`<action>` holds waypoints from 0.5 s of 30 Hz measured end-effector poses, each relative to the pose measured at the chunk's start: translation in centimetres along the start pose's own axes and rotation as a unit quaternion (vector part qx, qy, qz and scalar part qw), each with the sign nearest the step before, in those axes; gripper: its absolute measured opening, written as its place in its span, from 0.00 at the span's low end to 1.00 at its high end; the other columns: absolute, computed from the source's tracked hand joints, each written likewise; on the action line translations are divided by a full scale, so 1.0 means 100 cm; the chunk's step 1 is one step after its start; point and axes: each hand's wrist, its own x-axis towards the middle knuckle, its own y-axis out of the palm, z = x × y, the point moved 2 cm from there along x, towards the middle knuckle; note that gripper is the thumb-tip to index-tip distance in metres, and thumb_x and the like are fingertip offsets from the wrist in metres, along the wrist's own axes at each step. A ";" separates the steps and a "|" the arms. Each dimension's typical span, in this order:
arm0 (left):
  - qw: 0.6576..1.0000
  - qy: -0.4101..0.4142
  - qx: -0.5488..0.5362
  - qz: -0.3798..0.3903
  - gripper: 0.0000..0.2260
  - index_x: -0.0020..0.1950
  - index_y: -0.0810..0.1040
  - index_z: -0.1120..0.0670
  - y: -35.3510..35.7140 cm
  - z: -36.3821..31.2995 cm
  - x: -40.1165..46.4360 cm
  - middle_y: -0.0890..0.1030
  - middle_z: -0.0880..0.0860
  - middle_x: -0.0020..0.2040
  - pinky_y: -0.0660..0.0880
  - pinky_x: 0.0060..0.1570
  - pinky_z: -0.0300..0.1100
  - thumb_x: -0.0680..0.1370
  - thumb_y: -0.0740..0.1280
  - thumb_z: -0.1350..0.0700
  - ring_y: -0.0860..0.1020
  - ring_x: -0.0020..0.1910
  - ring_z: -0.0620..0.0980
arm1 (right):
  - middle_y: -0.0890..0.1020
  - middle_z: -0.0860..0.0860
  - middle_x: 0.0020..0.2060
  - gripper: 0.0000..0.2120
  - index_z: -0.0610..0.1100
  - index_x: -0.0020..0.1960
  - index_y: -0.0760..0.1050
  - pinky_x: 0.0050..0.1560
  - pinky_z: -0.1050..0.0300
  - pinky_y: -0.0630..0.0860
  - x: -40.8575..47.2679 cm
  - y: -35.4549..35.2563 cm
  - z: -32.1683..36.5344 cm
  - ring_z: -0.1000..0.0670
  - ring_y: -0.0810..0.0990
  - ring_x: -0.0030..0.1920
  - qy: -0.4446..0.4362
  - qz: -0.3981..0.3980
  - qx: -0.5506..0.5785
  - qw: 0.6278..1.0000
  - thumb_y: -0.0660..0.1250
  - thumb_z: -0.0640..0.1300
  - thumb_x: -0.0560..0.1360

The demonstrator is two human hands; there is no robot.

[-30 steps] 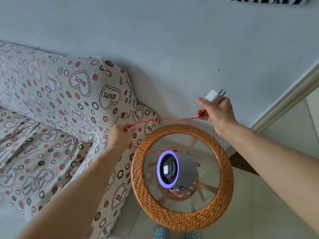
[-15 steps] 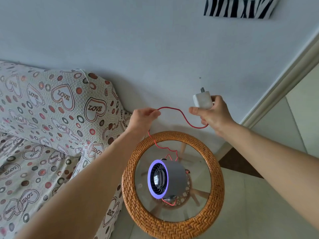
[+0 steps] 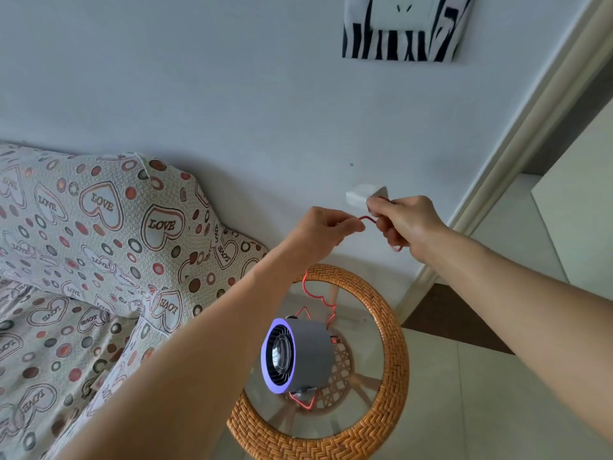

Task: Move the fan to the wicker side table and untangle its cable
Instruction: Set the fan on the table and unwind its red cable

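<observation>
A small grey fan (image 3: 298, 355) with a purple ring stands on the glass top of the round wicker side table (image 3: 396, 353). Its thin red cable (image 3: 318, 297) runs in kinks from the fan up to my hands. My left hand (image 3: 323, 232) pinches the cable above the table's far rim. My right hand (image 3: 403, 222) is close beside it and grips the white plug adapter (image 3: 360, 197) together with a loop of the cable. Only a short arc of cable shows between the two hands.
A sofa (image 3: 99, 260) with a heart-print cover stands left of the table, against the white wall. A wall socket (image 3: 403, 11) with a zebra-stripe surround is high on the wall. A door frame (image 3: 517, 144) runs down the right side.
My hands have come together: the left moved right along the cable toward the right hand. The stretch of cable between them shrank to a short arc. The view tilted up, showing the socket.
</observation>
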 end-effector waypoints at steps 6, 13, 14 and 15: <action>0.999 0.002 0.047 0.015 0.11 0.48 0.86 0.54 0.012 -0.024 -0.003 0.67 0.51 0.30 0.60 0.26 0.35 0.78 0.67 0.50 0.61 0.24 0.44 | 0.81 0.47 0.27 0.13 0.39 0.40 0.80 0.23 0.63 0.70 -0.003 -0.016 -0.003 0.52 0.74 0.25 -0.003 0.056 -0.007 0.998 0.67 0.47 0.77; 0.995 -0.024 0.084 0.050 0.12 0.42 0.84 0.51 0.030 -0.042 -0.007 0.71 0.46 0.28 0.61 0.26 0.36 0.80 0.63 0.54 0.64 0.23 0.42 | 0.70 0.48 0.27 0.15 0.41 0.32 0.69 0.29 0.59 0.62 -0.003 -0.041 -0.003 0.48 0.67 0.27 -0.059 -0.007 -0.326 0.944 0.69 0.45 0.73; 0.994 -0.013 0.093 0.051 0.12 0.43 0.84 0.51 0.033 -0.044 -0.008 0.71 0.46 0.28 0.61 0.25 0.35 0.80 0.63 0.53 0.64 0.21 0.41 | 0.72 0.47 0.30 0.12 0.40 0.36 0.71 0.30 0.58 0.65 -0.004 -0.043 -0.003 0.47 0.69 0.30 -0.065 -0.011 -0.354 0.933 0.69 0.45 0.74; 0.994 -0.005 0.100 0.051 0.12 0.44 0.85 0.50 0.033 -0.046 -0.009 0.71 0.45 0.27 0.61 0.23 0.33 0.80 0.63 0.52 0.65 0.20 0.40 | 0.75 0.45 0.35 0.09 0.38 0.43 0.74 0.33 0.57 0.69 -0.006 -0.044 -0.002 0.45 0.73 0.34 -0.076 -0.011 -0.384 0.920 0.67 0.44 0.75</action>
